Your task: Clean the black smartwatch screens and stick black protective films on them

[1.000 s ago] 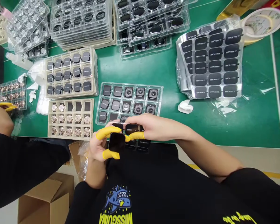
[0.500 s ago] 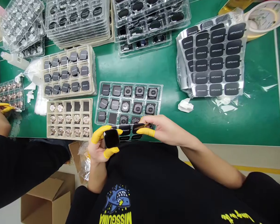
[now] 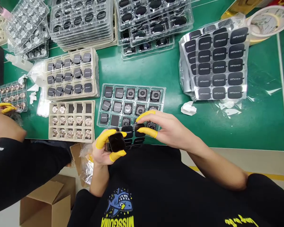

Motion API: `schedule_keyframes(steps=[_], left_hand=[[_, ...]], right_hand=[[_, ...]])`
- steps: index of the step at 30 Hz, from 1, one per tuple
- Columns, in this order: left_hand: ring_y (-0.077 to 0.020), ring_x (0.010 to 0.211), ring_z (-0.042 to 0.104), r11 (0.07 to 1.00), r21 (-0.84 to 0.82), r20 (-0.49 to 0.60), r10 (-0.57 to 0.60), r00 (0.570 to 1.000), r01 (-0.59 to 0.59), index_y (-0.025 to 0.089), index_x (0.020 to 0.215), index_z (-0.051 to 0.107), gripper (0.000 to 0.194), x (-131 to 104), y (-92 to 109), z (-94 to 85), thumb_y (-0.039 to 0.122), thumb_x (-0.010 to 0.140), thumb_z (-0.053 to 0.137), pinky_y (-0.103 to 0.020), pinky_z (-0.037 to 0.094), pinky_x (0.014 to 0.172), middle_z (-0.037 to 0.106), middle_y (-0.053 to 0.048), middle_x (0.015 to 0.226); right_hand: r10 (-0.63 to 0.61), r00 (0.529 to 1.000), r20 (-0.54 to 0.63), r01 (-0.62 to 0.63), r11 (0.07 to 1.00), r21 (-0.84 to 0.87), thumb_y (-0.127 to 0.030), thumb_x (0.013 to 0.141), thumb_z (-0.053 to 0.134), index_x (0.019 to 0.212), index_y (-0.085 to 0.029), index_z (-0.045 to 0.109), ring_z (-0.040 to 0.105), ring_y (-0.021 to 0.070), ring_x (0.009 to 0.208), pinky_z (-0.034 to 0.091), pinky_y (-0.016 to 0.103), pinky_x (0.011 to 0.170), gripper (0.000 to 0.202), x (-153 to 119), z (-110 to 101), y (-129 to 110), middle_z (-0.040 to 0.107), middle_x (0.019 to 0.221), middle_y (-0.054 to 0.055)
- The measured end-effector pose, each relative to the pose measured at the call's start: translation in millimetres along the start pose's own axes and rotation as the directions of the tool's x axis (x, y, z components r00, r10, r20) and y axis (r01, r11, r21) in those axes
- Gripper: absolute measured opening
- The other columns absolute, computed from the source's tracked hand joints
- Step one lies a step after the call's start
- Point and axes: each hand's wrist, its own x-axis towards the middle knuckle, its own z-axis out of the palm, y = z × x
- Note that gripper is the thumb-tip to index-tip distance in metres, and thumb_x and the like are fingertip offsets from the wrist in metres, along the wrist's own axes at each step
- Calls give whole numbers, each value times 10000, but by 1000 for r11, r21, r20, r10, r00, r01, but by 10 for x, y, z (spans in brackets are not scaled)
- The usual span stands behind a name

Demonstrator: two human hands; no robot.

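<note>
My left hand (image 3: 101,145), with yellow finger cots, is closed on a square smartwatch (image 3: 117,142) whose dark screen faces up. Its upper fingers also touch the left end of a sheet of black stickers (image 3: 127,132), bent over the table edge. At the sheet's right part, my right hand (image 3: 167,126) has thumb and forefinger apart, the thumb against a sticker; no separate piece shows between them. Just behind is a clear plastic tray (image 3: 132,85) of square smartwatches, some face down and some under black stickers. My hands hide part of its front row.
Left of it are a beige tray of round watches (image 3: 71,120) and a beige tray stack (image 3: 67,72). Clear tray stacks (image 3: 82,28) line the back. Sticker sheets (image 3: 219,66), a tape roll (image 3: 269,20) and crumpled paper (image 3: 188,108) lie right. A co-worker's hand (image 3: 4,108) is far left.
My right forefinger has lifted from the sheet, opening its pinch with the thumb. The smartwatch and left hand have shifted slightly right and tilted.
</note>
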Motion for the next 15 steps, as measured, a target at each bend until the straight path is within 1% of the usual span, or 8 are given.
schedule_keyframes(steps=[2,6,8,11,12,13,14,15], left_hand=[[-280,936,916,999,38,34,-35,999,33,295,1490,748,728,-19,-30,-29,507,849,1017,-348,769,804,832,-68,1155],[-393,1046,911,985,120,77,-133,988,123,367,1439,762,764,-33,-83,-84,662,778,1010,-547,782,806,827,-59,1140],[-420,1073,905,981,141,76,-147,986,135,386,1395,780,749,-41,-95,-89,712,756,999,-577,774,765,817,-48,1094],[-456,1057,898,973,178,68,-160,985,146,391,1243,818,689,-65,-95,-77,835,733,957,-567,719,589,754,-46,940],[-478,1089,892,969,194,68,-167,984,151,343,1196,815,696,-75,-94,-74,872,756,923,-521,657,532,718,-54,904],[-503,1147,876,965,211,70,-176,982,158,272,1176,795,726,-86,-92,-73,887,800,884,-452,576,524,691,-63,893],[-526,1202,854,960,226,69,-184,980,164,212,1166,770,755,-98,-90,-74,888,839,849,-398,504,550,677,-71,894],[-537,1237,838,956,237,68,-191,979,170,177,1167,755,777,-111,-90,-76,885,858,834,-371,460,574,679,-82,906]], right_hand=[[5,1000,15,-4,1000,-28,-316,1095,773,1194,-244,769,807,261,998,635,394,875,122,-11,0,16,847,1128,84],[10,999,53,-7,999,-54,-317,1098,768,1165,-239,772,783,253,957,621,384,833,103,-23,8,41,817,1088,81],[3,999,52,1,997,-81,-311,1099,764,1139,-229,766,769,249,936,611,377,806,91,-27,17,45,801,1064,82],[-3,999,44,8,994,-113,-248,1098,745,1145,-214,749,750,233,883,591,352,755,58,-40,38,48,785,1017,74],[-10,999,39,15,993,-116,-219,1094,740,1154,-211,742,744,226,864,584,344,744,61,-45,46,49,781,997,67],[-22,999,34,26,993,-117,-195,1090,735,1161,-210,734,737,221,848,578,337,735,73,-50,54,50,777,980,60],[-38,999,28,41,992,-119,-181,1088,730,1165,-211,726,730,217,834,572,332,727,82,-54,61,50,773,964,55],[-56,998,21,58,990,-127,-178,1092,723,1167,-215,721,723,215,825,566,329,720,83,-56,67,50,770,951,52]])
